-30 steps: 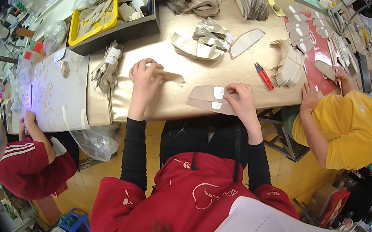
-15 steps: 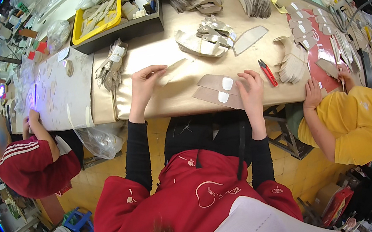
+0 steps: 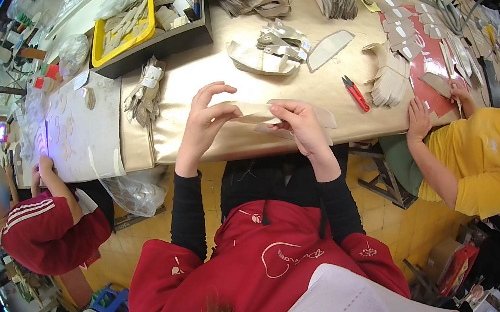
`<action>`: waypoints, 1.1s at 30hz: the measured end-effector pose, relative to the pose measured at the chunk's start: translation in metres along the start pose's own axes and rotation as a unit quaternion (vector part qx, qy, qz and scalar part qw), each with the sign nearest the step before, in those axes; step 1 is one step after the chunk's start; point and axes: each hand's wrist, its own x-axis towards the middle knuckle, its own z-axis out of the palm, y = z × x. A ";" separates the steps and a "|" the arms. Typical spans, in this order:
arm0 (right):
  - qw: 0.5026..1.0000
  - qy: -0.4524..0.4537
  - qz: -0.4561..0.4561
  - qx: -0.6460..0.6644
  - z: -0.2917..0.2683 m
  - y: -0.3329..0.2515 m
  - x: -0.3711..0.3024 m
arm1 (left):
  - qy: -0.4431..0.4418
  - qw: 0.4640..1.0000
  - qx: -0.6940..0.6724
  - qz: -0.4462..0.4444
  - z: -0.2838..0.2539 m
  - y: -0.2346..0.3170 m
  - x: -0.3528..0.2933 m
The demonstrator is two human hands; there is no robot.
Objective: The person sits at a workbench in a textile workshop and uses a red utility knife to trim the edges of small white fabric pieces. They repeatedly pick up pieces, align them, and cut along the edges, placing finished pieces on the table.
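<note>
Head camera: a thin, pale strip (image 3: 254,117) is being held up between two hands, over the front part of the gold-coloured table (image 3: 188,69). Its left end is being pinched by the left hand (image 3: 208,123), with the index finger being held out above it, and its right end is being gripped between thumb and fingers by the right hand (image 3: 301,125), so both grips are pretty narrow. A flat brown piece (image 3: 324,118) is being partly covered by the right hand, right by the table's front edge. Off to the right, red-handled snips (image 3: 355,95) are lying just beside a fanned stack of pale pieces (image 3: 389,78). Further back, a loose pile of strips (image 3: 271,52) is being flanked by a curved flat piece (image 3: 329,49). At back left, a yellow tray (image 3: 98,46) is being held in a dark box (image 3: 199,36), and a tied bundle (image 3: 146,94) is lying in front.
</note>
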 end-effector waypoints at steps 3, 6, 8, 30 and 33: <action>1.000 -0.003 -0.008 -0.009 0.012 0.003 0.007 | 0.037 0.998 0.036 0.022 -0.013 -0.002 -0.009; 0.999 0.005 -0.031 -0.037 0.029 0.006 0.017 | 0.078 0.996 0.045 0.013 -0.024 -0.007 -0.022; 0.996 0.026 -0.068 -0.059 0.036 0.005 0.026 | 0.111 0.992 0.060 0.014 -0.030 -0.011 -0.033; 0.852 -0.008 -0.330 -0.407 0.062 -0.006 -0.015 | 0.156 0.528 -0.831 -0.083 0.051 0.021 -0.010; 0.947 0.009 -0.204 -0.247 0.056 -0.001 -0.020 | 0.182 0.527 -0.819 -0.137 0.070 0.033 -0.006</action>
